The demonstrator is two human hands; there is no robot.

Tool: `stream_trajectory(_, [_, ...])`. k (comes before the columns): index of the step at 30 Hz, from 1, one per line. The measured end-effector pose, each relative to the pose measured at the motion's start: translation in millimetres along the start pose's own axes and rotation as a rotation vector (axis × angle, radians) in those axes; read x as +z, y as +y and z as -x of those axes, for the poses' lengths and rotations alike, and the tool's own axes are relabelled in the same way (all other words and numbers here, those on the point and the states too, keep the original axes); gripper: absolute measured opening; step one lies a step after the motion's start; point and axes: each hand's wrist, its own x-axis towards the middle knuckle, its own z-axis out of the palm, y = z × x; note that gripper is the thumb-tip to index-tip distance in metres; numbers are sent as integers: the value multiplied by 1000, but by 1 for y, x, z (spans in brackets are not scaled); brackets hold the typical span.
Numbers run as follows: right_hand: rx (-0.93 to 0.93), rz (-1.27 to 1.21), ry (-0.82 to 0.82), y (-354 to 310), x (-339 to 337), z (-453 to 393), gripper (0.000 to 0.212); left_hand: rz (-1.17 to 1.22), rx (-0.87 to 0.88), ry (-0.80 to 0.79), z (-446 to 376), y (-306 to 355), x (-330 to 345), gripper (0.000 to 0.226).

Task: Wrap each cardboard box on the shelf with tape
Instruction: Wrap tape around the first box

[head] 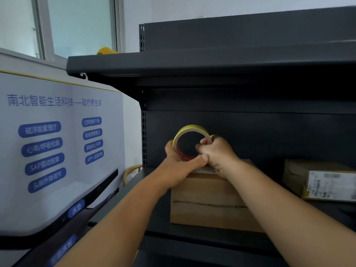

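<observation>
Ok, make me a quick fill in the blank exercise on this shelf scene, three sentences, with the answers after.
1. Both hands, left hand and right hand, hold a roll of ____ tape.
2. The roll is held just above the ____ of the two cardboard boxes, the plain box.
3. The box with a white label sits to the ____ of the plain box.

Missing words: yellow; left; right

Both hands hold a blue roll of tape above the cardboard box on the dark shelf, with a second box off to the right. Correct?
Not quite: the roll of tape is yellow, not blue, as the head view shows. The left hand and right hand do hold it above the cardboard box on the dark shelf, second box at right.
</observation>
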Motion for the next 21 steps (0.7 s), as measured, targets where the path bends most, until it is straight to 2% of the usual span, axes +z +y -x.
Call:
stream_trajectory(3, [18, 33, -8, 2, 0, -2, 20, -69, -21, -47, -6, -5, -3, 122])
stream_trajectory(8, [6, 70, -32, 0, -9, -7, 19, -39, -162, -67, -5, 3, -5, 100])
stream_trajectory(12, [-29, 104, -15, 1, -31, -9, 28, -115, -246, -119, 1, 11, -5, 109])
stream_trajectory(15, [-78, 140, 58, 3, -62, -7, 38, -142, -267, -132, 1, 15, -6, 110])
stream_trajectory(21, [-113, 127, 136, 11, -115, 3, 29, -146, -370, -221, -1, 11, -2, 112])
